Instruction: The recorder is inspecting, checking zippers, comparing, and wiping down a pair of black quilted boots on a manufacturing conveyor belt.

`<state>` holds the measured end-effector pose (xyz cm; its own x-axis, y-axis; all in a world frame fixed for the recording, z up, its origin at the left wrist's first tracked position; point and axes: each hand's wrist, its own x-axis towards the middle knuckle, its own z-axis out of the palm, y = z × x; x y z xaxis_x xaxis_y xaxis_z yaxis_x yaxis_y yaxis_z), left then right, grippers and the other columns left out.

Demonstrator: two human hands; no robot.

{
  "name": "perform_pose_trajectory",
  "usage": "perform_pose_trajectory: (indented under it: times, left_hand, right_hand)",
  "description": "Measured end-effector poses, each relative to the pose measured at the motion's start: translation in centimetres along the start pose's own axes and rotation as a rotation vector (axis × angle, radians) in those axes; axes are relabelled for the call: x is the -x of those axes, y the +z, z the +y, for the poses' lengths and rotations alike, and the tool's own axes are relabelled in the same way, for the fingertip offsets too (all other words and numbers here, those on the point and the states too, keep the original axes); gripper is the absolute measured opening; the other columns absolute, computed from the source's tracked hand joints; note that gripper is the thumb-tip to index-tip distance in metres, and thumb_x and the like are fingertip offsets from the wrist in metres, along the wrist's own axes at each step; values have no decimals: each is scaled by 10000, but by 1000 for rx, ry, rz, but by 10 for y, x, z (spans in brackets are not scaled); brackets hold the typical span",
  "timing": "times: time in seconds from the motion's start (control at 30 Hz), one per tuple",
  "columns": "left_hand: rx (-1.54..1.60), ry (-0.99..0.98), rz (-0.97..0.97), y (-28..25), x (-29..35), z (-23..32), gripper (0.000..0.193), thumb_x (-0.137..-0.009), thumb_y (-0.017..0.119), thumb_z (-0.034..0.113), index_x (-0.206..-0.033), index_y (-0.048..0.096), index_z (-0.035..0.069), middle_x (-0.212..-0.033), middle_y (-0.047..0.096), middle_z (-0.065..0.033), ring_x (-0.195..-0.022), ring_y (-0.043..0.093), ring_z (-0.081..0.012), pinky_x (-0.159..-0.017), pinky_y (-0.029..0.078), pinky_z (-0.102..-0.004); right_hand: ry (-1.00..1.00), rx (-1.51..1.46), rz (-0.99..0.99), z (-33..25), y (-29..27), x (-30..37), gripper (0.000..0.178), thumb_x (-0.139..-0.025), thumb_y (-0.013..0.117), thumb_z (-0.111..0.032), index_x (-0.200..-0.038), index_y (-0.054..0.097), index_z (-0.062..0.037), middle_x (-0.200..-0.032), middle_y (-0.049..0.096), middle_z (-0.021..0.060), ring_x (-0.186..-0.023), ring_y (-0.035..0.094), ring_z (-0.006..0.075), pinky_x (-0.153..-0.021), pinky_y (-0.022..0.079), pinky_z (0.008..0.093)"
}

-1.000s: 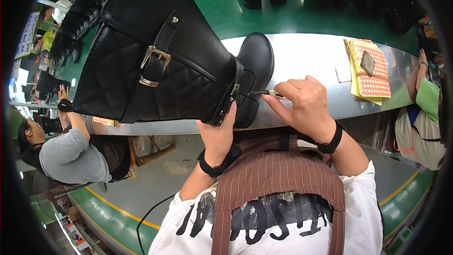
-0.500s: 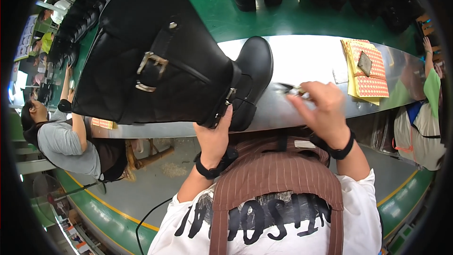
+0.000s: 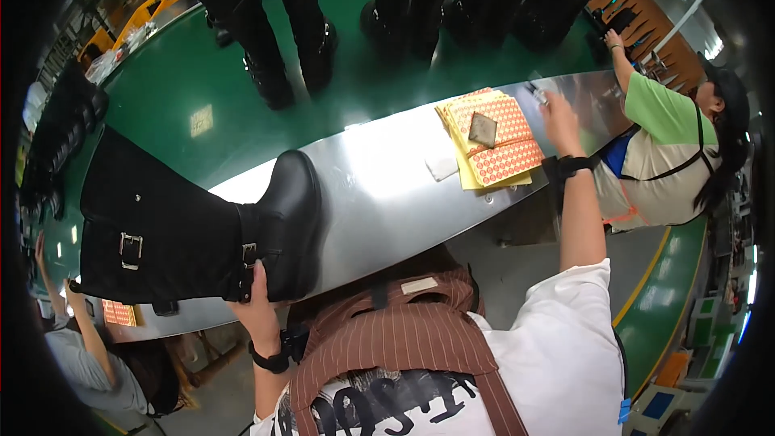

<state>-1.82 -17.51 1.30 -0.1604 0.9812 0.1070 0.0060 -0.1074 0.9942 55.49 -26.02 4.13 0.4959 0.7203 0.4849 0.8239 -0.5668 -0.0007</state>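
Observation:
A tall black boot [image 3: 194,250] with metal buckles lies tilted at the left of the metal-topped bench edge, its shaft pointing left and its sole to the right. My left hand [image 3: 257,307] is closed around its ankle, by the lower buckle. My right hand [image 3: 560,123] reaches far out to the right over the metal strip. Its fingers pinch small metal snips [image 3: 536,92], blurred and partly hidden. Beside that hand lies a stack of yellow sheets with red-and-white stickers [image 3: 508,153], weighted by a small dark square block [image 3: 483,130].
Several black boots [image 3: 311,32] stand across the green table surface [image 3: 194,73]. A co-worker in a green-sleeved top [image 3: 670,125] is close by on the right. Another co-worker in grey [image 3: 101,371] is at the lower left, near a second sticker sheet [image 3: 119,312].
My view has turned to the right. My right hand has moved away from the boot, past the sticker stack, with the snips. The boot has come down lower and farther left in my left hand.

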Motion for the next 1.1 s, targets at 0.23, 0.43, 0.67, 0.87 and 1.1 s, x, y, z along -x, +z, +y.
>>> perform_pose_trajectory:
  times: [0.23,0.43,0.67,0.87,1.1]
  left_hand:
    - [-73,47,-27,-3,4,-7,184,-884,678,47,-1050,653,-27,-987,653,-34,-896,594,-103,-835,466,-267]
    - [-102,60,-67,-6,3,-4,204,-881,684,50,-1069,647,-21,-987,654,-35,-889,596,-108,-822,465,-267]
    - [-167,75,-46,-13,4,2,156,-868,684,32,-1013,674,-23,-944,675,-31,-864,602,-97,-799,477,-268]
    - [-43,93,-90,11,0,10,155,-865,693,46,-1000,676,-28,-921,686,-15,-841,604,-88,-777,479,-258]
    - [25,63,-89,3,1,14,164,-870,700,69,-998,676,-31,-903,694,-23,-814,606,-87,-753,480,-255]
  right_hand:
    - [-30,-375,-12,-66,-13,19,236,-853,647,-110,-1086,660,-74,-1001,674,143,-925,636,331,-782,498,435]
    - [137,-466,-219,-74,-21,36,150,-809,689,-96,-946,710,-39,-829,699,130,-766,679,284,-700,529,366]
    - [16,-616,-223,-78,1,50,139,-774,710,-47,-909,715,-13,-813,698,140,-733,681,262,-693,533,340]
    - [-42,-552,-337,-48,17,44,123,-838,661,-19,-945,615,21,-830,654,122,-755,637,231,-694,514,328]
    - [-5,-701,-428,-38,35,34,144,-894,639,-78,-975,573,21,-831,628,76,-735,589,164,-691,499,300]
